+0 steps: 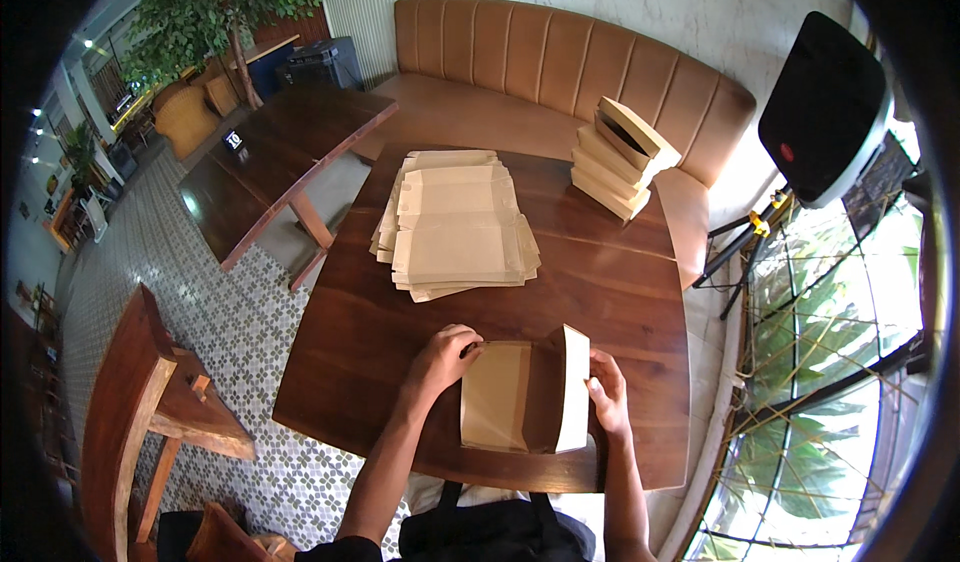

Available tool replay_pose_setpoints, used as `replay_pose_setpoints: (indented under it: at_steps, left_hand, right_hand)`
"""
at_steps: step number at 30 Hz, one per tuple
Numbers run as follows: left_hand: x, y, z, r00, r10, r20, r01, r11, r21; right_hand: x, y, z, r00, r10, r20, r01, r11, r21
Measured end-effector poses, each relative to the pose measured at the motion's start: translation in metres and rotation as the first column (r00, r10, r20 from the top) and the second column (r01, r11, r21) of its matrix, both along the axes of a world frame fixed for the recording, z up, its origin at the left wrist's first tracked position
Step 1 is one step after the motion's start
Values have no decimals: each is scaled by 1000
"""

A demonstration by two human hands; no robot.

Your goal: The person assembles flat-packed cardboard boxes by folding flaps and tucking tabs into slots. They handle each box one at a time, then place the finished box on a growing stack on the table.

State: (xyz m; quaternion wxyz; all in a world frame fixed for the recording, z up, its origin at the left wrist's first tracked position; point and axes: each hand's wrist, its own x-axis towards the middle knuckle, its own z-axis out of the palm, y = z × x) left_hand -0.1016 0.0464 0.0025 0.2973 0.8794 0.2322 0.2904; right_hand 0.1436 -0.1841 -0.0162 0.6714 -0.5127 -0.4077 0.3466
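A flat brown cardboard sheet (520,397), likely light, thin and easy to bend, is being held on the desk (620,292) between the left hand (440,360), fingers curled on its top corner, and the right hand (607,392), fingers closed on the raised flap.

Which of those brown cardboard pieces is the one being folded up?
The one nearest the person, between both hands, one flap raised; the others lie stacked farther back.

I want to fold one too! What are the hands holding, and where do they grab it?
A flat brown cardboard box blank: the left hand presses its upper left corner, and the right hand grips the raised right flap.
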Motion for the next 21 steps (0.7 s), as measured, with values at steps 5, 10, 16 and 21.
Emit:
replay_pose_setpoints:
  at_steps: [5, 10, 16, 21]
  left_hand:
    - [8, 2, 7, 997, -28, -73, 30, 999, 33]
    - [10, 5, 11, 983, -28, -182, 41, 997, 68]
    - [11, 4, 18, 995, -69, -65, 69, 998, 2]
    - [13, 4, 30, 985, -32, -168, 19, 996, -82]
  right_hand:
    - [1, -1, -1, 1000, 4, 5, -4, 1000, -6]
    - [1, 0, -3, 1000, -4, 1, 4, 1000, -6]
    - [0, 0, 2, 1000, -12, -19, 12, 1000, -1]
    - [-1, 2, 4, 999, -21, -35, 22, 999, 32]
